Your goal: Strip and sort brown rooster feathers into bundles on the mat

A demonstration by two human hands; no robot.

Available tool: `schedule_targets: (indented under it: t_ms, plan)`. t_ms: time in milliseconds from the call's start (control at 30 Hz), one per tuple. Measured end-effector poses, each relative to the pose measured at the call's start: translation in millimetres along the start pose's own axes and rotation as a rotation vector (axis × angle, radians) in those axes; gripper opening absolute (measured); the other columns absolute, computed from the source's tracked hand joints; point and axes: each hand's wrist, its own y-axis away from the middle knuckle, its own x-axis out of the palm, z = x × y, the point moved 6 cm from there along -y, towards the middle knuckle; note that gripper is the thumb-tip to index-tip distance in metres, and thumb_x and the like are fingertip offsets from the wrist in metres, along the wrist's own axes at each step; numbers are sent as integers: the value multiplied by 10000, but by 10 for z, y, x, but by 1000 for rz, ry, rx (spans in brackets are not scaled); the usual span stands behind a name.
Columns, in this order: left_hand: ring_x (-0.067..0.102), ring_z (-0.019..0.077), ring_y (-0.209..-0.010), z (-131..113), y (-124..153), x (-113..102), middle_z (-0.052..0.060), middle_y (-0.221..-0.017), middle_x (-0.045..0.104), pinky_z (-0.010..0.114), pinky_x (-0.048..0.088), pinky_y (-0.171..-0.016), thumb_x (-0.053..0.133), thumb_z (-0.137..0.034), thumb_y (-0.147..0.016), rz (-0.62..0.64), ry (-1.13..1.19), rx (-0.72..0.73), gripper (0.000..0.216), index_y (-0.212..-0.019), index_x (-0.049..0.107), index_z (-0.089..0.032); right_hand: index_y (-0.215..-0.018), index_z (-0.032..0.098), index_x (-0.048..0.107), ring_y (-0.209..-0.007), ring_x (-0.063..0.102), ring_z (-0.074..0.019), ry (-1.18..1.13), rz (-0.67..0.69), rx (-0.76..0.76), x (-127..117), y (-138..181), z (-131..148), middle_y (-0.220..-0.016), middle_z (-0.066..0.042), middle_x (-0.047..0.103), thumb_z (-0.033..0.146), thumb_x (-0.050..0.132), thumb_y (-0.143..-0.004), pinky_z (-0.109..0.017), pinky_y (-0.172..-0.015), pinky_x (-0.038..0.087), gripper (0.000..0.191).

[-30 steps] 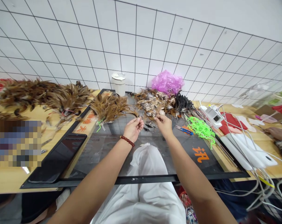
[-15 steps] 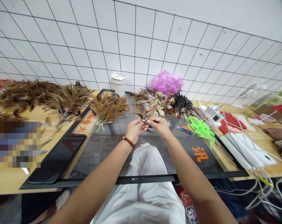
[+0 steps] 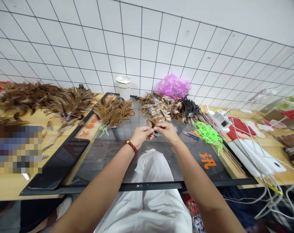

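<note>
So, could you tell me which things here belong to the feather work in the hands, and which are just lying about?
In use: left hand and right hand, both pinching the small feather bundle; mixed feather pile right behind them; glass mat underneath.
Lying about: white cup, pink bag, green cords, dark tablet, white cables.
</note>
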Motion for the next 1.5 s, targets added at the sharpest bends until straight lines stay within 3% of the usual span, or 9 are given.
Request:
schedule_targets:
  t_ms: [133, 300, 433, 600, 833, 1133, 1233, 1367, 1500]
  plan:
    - [547, 75, -517, -66, 20, -31, 40, -601, 621, 196, 449, -516, 753, -220, -623, -83, 64, 46, 176, -695, 666, -85, -812, 181, 696, -658, 533, -121, -38, -69, 109, -19, 14, -88, -725, -7, 626, 357, 680, -672, -272, -673, 424, 225]
    - [560, 77, -532, -100, 28, -103, 38, -608, 625, 198, 462, -544, 745, -197, -630, -182, 188, 49, 158, -696, 650, -88, -958, 190, 627, -556, 436, -66, -92, 3, 132, 120, 47, -64, -735, 30, 536, 339, 773, -557, -219, -544, 380, 452]
    - [564, 81, -530, -65, 22, -99, 31, -604, 624, 206, 479, -546, 729, -186, -642, -179, 196, 22, 137, -701, 649, -92, -941, 201, 616, -579, 436, -76, -47, -1, 34, 182, 69, 44, -733, 23, 508, 363, 737, -630, -217, -539, 381, 371]
    - [590, 97, -539, -20, 17, -73, 45, -600, 628, 212, 492, -545, 718, -167, -657, -158, 173, -12, 122, -703, 642, -84, -762, 184, 653, -655, 475, -110, 102, -51, -103, 133, 79, 128, -748, -17, 562, 354, 673, -713, -253, -614, 395, 178]
    - [622, 111, -578, -26, 36, -48, 76, -648, 654, 209, 505, -556, 706, -164, -687, -105, 152, -67, 107, -725, 649, -82, -668, 170, 558, -572, 443, -91, -116, -51, 106, 111, 57, -54, -608, 33, 509, 419, 681, -672, -234, -573, 364, 277]
    - [582, 98, -513, -26, 23, 4, 80, -611, 654, 207, 483, -513, 769, -190, -607, -11, -8, -10, 173, -679, 672, -65, -671, 174, 605, -604, 483, -102, -142, -91, 98, 85, 45, -54, -644, 18, 563, 408, 725, -616, -249, -613, 403, 268]
    - [580, 93, -508, -52, 18, -4, 69, -610, 652, 199, 478, -504, 760, -196, -621, -21, -12, 39, 163, -669, 663, -74, -766, 182, 648, -617, 500, -101, -230, -86, 125, 50, 43, -80, -676, 15, 588, 416, 719, -634, -248, -626, 412, 278]
    - [609, 104, -553, -68, 52, 38, 82, -667, 666, 199, 497, -527, 721, -184, -677, 54, 49, -21, 124, -703, 658, -81, -935, 190, 661, -573, 487, -83, -369, 48, 290, 62, 97, -126, -695, 18, 602, 415, 729, -635, -236, -597, 408, 381]
    - [609, 101, -537, -8, 118, 119, 89, -644, 655, 185, 497, -517, 676, -144, -724, 209, 79, -207, 75, -699, 651, -78, -759, 165, 643, -580, 510, -92, -430, 250, 398, 154, 172, -119, -653, 11, 595, 430, 745, -619, -236, -585, 411, 317]
